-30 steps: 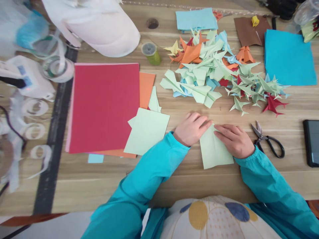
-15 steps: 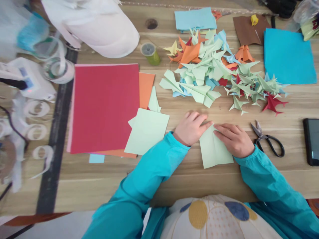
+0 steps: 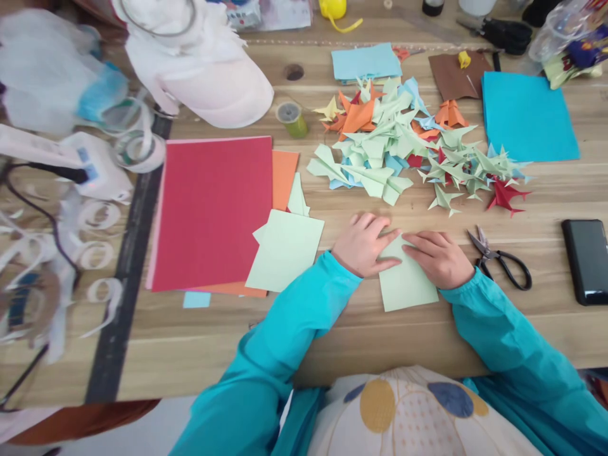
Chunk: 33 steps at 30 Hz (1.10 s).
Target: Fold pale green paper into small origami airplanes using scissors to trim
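Note:
A pale green square of paper [image 3: 408, 285] lies on the table in front of me, its upper corners covered by my hands. My left hand [image 3: 363, 244] rests at its upper left with the fingers spread, the index finger and thumb touching the paper. At the upper right, my right hand [image 3: 439, 256] has its fingers close together on the paper, fingertips near the middle of the top edge. Part of its grip is hidden. Beyond the hands lies a heap of folded paper planes [image 3: 380, 145], mostly pale green, with orange, blue and red ones among them.
Black-handled scissors [image 3: 501, 256] lie right of my right hand, then a black device [image 3: 586, 263]. Left are a pale green sheet [image 3: 287, 247] and a red paper stack [image 3: 213, 215]. Blue paper [image 3: 529, 117], a thread spool [image 3: 292, 120] and tape rolls [image 3: 140, 149] stand around.
The camera view has shifted, showing more of the table's far side. My left thumb has spread down onto the paper; my right hand stays at the paper's upper right.

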Each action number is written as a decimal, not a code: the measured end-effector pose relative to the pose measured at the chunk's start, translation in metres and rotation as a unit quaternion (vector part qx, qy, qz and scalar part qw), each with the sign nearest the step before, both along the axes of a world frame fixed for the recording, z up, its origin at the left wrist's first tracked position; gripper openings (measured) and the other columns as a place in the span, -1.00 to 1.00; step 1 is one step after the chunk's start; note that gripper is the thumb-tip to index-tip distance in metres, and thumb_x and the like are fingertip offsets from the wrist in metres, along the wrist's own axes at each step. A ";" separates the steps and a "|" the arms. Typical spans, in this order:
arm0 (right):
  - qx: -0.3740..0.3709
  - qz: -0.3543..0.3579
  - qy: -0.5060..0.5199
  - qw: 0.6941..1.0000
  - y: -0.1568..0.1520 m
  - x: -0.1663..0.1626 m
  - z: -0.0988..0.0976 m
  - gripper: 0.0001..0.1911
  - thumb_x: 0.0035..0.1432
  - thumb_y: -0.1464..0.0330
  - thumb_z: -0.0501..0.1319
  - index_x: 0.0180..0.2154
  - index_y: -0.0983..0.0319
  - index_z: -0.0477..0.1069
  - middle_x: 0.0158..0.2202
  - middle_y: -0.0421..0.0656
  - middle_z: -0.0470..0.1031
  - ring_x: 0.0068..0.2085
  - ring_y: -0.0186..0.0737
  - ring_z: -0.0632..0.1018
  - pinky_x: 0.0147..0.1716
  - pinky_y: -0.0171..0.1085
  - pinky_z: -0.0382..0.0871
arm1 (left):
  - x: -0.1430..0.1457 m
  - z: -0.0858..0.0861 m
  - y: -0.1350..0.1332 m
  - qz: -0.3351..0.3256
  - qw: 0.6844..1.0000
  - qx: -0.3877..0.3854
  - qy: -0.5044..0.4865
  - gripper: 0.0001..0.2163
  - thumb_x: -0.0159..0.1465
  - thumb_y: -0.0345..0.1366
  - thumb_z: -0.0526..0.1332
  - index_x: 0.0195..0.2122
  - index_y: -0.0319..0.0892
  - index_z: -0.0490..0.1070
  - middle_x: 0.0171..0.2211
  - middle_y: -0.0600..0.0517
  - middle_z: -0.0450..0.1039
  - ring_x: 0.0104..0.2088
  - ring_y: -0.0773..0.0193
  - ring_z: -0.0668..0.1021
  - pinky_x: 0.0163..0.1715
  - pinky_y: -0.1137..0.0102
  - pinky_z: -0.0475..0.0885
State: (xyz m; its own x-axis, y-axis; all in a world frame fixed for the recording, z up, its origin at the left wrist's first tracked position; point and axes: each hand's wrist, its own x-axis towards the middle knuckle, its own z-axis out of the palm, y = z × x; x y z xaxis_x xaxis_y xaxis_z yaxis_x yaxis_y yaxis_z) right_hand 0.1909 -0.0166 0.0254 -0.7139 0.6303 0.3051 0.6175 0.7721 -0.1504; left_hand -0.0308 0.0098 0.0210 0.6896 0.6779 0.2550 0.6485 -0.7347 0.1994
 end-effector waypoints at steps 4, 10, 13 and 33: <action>0.022 -0.001 -0.003 1.000 0.000 -0.001 -0.001 -0.76 0.19 0.50 0.08 -0.18 0.25 0.48 -0.04 -0.10 0.50 -0.09 -0.13 0.41 -0.22 -0.16 0.30 | 0.002 0.000 -0.006 0.003 1.000 0.011 0.013 -0.42 0.16 0.13 0.05 0.05 -0.20 0.34 -0.09 -0.20 0.36 -0.14 0.00 0.35 -0.23 0.15 0.25; 0.033 -0.002 -0.013 0.999 0.001 -0.001 -0.004 -0.75 0.19 0.49 0.08 -0.16 0.25 0.48 -0.04 -0.11 0.50 -0.09 -0.14 0.40 -0.22 -0.19 0.28 | 0.010 -0.007 -0.023 -0.001 0.997 0.071 -0.013 -0.68 0.23 -0.14 0.12 -0.08 -0.21 0.41 -0.04 -0.17 0.38 -0.01 0.05 0.36 -0.09 0.17 0.29; 0.037 -0.004 -0.013 0.999 0.001 0.000 -0.006 -0.74 0.18 0.50 0.08 -0.15 0.24 0.48 -0.04 -0.12 0.50 -0.09 -0.14 0.39 -0.22 -0.19 0.28 | 0.013 -0.012 -0.029 0.011 0.996 0.084 -0.032 -0.75 0.25 -0.22 0.12 -0.12 -0.20 0.43 -0.06 -0.14 0.42 -0.02 0.10 0.40 -0.10 0.19 0.32; -0.019 -0.024 0.003 1.000 0.002 0.001 -0.010 -0.72 0.19 0.49 0.07 -0.18 0.19 0.50 -0.02 -0.14 0.49 -0.07 -0.14 0.41 -0.18 -0.16 0.28 | 0.015 -0.013 -0.029 -0.001 0.995 0.069 -0.069 -0.79 0.27 -0.21 0.10 -0.25 -0.14 0.50 -0.14 -0.04 0.48 -0.09 0.16 0.42 -0.14 0.24 0.34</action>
State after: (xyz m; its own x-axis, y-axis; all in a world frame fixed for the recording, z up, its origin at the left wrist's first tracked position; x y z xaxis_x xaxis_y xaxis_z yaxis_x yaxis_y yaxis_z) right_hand 0.1918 -0.0147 0.0155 -0.6811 0.6746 0.2847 0.6524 0.7356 -0.1823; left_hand -0.0162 -0.0187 0.0080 0.6422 0.6293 0.4377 0.6210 -0.7618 0.1842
